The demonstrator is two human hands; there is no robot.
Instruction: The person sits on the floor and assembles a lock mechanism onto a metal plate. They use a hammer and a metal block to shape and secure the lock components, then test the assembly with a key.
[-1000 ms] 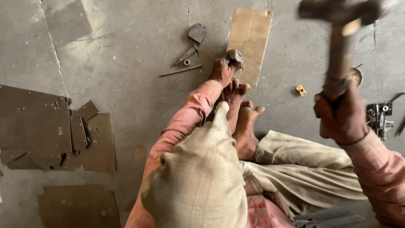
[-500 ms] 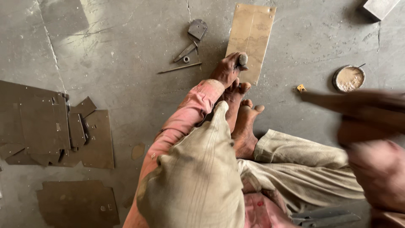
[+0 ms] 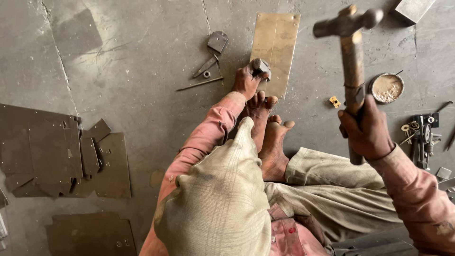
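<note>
Head view: left hand point(image 3: 246, 80) wrapped tight around a small metal punch point(image 3: 260, 66), held down on the near edge of the brass sheet point(image 3: 276, 52). Right hand point(image 3: 365, 130) closed around the hammer point(image 3: 348, 61), raised high to the right of the sheet. Probably mid-swing, between hits. Next: a straight blow onto the punch, well clear of fingers and of toes point(image 3: 270, 106) just below the sheet.

No packages, labels, signs or screens show anywhere on the floor point(image 3: 142, 57); only bare metal sheets, tools and small parts lie there, none with wrapping or print.
</note>
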